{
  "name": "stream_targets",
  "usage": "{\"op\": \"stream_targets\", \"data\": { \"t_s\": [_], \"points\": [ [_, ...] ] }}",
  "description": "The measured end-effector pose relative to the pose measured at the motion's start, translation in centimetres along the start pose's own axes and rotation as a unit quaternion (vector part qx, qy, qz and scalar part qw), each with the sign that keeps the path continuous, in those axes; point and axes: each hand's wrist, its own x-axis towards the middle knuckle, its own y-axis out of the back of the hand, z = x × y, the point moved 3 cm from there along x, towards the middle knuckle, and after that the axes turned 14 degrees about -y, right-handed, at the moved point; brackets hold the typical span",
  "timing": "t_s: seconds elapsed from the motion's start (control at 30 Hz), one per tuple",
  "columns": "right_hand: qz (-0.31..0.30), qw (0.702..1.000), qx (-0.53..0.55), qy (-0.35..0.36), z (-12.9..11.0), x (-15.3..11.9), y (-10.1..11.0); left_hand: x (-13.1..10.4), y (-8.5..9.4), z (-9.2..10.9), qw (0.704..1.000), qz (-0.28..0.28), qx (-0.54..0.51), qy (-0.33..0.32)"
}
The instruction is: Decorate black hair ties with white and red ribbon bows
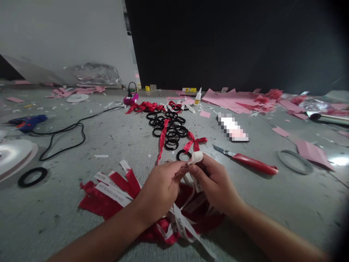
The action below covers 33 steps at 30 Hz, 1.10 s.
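My left hand (160, 189) and my right hand (215, 182) meet at the centre, both pinching a white ribbon (195, 157) that is bunched or rolled at the fingertips. Beneath them lies a pile of red ribbon strips (120, 185) and white strips printed "BEST WISHES FOR YOU" (111, 193). Just beyond my fingers is a black ring (184, 155), with a red bow (195, 141) behind it. More black rings (171, 133) form a heap farther back, with a red ribbon (163, 140) lying across it. What sits between the pinched fingertips is partly hidden.
A red-handled knife (255, 163) lies at the right, near a grey ring (295, 162) and a pixelated flat object (233, 127). On the left are a blue glue gun (28, 122) with its cable, a ribbon spool (16, 158) and a black ring. A glue bottle (198, 96) stands behind.
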Motion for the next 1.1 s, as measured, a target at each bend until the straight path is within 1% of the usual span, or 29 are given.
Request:
{"op": "stream_targets", "data": {
  "t_s": [0.1, 0.23, 0.33, 0.43, 0.47, 0.53, 0.6, 0.67, 0.73, 0.87, 0.97, 1.1],
  "points": [
    [-0.03, 0.999, 0.021, -0.01, 0.1, 0.3, 0.1, 0.1, 0.7, -0.3, 0.993, -0.032, 0.112, -0.027],
    [-0.055, 0.996, 0.051, -0.047, 0.3, 0.5, 0.1, 0.0, 1.1, -0.6, 0.964, -0.1, 0.239, -0.061],
    [-0.058, 0.99, 0.088, -0.094, 0.5, 0.7, 0.0, -0.1, 1.1, -0.5, 0.944, -0.13, 0.285, -0.102],
    [-0.063, 0.983, 0.111, -0.131, 0.7, 0.7, 0.0, -0.2, 0.9, -0.3, 0.936, -0.136, 0.298, -0.131],
    [-0.067, 0.982, 0.115, -0.132, 0.7, 0.7, 0.0, -0.3, 0.8, -0.3, 0.934, -0.132, 0.302, -0.136],
    [-0.076, 0.985, 0.113, -0.109, 0.6, 0.7, 0.0, -0.4, 0.7, -0.3, 0.936, -0.115, 0.303, -0.14],
    [-0.086, 0.988, 0.098, -0.078, 0.5, 0.7, 0.1, -0.6, 0.7, -0.5, 0.941, -0.097, 0.294, -0.14],
    [-0.095, 0.988, 0.096, -0.071, 0.5, 0.6, 0.1, -0.8, 0.8, -0.7, 0.947, -0.083, 0.279, -0.136],
    [-0.1, 0.983, 0.118, -0.101, 0.6, 0.5, 0.0, -0.9, 1.0, -1.1, 0.956, -0.065, 0.262, -0.118],
    [-0.121, 0.966, 0.144, -0.176, 0.8, 0.0, -0.4, -0.8, 1.6, -1.6, 0.975, -0.008, 0.207, -0.08],
    [-0.143, 0.96, 0.143, -0.193, 0.8, -0.2, -0.7, -0.7, 1.7, -1.7, 0.984, 0.033, 0.151, -0.091],
    [-0.136, 0.952, 0.169, -0.216, 1.2, -0.2, -0.7, -0.6, 1.7, -1.7, 0.983, 0.111, 0.095, -0.113]
  ]
}}
